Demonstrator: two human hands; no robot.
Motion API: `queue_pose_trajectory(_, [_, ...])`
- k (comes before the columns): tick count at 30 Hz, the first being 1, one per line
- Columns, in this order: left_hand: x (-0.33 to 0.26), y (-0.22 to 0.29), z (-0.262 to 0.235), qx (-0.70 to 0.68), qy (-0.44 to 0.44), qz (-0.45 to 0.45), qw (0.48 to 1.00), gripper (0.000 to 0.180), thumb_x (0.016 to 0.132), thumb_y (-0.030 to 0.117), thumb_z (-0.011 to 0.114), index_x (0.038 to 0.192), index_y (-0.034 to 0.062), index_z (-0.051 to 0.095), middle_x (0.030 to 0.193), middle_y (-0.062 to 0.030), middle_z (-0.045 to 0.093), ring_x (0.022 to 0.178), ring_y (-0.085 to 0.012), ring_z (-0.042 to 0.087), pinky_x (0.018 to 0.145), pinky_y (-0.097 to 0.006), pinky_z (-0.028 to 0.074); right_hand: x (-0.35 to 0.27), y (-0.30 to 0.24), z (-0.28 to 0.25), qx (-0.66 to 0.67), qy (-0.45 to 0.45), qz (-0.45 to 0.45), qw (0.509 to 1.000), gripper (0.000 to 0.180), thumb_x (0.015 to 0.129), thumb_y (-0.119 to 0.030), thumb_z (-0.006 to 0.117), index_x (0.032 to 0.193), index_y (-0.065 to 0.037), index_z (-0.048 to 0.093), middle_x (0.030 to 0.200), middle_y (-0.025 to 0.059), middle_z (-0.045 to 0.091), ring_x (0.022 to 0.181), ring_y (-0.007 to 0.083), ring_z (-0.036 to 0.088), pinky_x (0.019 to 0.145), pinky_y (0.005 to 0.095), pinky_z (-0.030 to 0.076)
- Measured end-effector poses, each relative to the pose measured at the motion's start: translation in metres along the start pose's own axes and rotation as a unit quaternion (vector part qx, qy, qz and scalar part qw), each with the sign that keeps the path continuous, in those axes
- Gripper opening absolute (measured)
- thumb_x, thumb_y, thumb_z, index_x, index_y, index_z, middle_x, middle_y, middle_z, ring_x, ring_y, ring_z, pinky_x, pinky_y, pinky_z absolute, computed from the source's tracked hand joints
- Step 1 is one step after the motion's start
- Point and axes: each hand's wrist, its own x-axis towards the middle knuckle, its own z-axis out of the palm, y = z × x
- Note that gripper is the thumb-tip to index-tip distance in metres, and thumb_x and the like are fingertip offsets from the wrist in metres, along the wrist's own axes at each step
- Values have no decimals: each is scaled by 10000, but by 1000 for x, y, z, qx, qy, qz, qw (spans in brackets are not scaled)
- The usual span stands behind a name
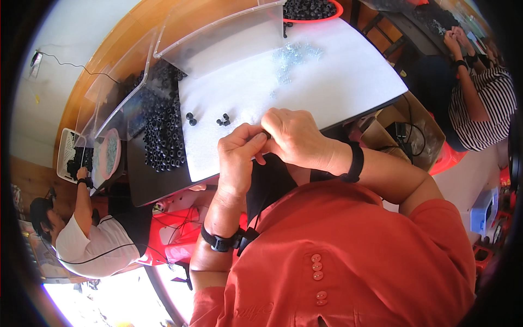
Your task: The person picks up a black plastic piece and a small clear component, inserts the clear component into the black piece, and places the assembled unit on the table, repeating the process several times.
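Observation:
My left hand [238, 158] and my right hand [298, 136] meet over the near edge of the table. Between their fingertips a small black round part [266, 135] shows; fingers cover most of it. Both hands are closed in a pinch around it. Just beyond my left hand, a few loose black parts [223, 120] lie on a white sheet [348, 71], with another pair of black parts [191, 119] to their left. Farther off, a scatter of tiny shiny clear or silvery pieces [294, 57] is spread over the sheet.
Left of the sheet lies a large heap of black ring-shaped parts [163, 131]. Clear plastic bins [223, 43] stand behind, beside a red-rimmed tray [339, 10] of black parts. A cardboard box [381, 133] is at right. Other people work at far left and upper right.

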Motion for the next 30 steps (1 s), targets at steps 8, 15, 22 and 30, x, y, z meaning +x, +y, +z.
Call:
queue_pose_trajectory(8, [2,12,-1,67,-50,-12,996,180,950,105,631,1011,-46,707,774,-55,654,619,-87,556,539,-217,441,2,5,-7,-60,44,-38,997,324,686,-107,764,868,-69,499,732,72,539,607,264,561,563,391,437])
queue_pose_trajectory(15, [2,4,2,53,-20,-6,998,165,959,116,629,918,-21,711,727,-39,621,571,-69,504,498,-209,380,-1,-1,-6,-60,49,-25,997,329,652,-72,760,845,-75,494,718,65,530,598,258,553,550,382,423])
queue_pose_trajectory(22, [-3,4,3,58,-14,38,997,140,936,84,647,976,-27,722,766,-25,629,586,-69,500,528,-210,390,-2,1,-3,-50,64,-16,997,326,637,-34,735,842,-74,485,706,64,519,593,259,550,535,382,418])
queue_pose_trajectory(30, [-5,-7,4,43,30,49,997,118,917,59,662,959,-31,726,755,-29,638,580,-66,494,522,-211,379,-1,-5,-4,-51,54,-20,997,301,651,-14,710,850,-63,490,718,72,521,606,270,553,547,392,424])
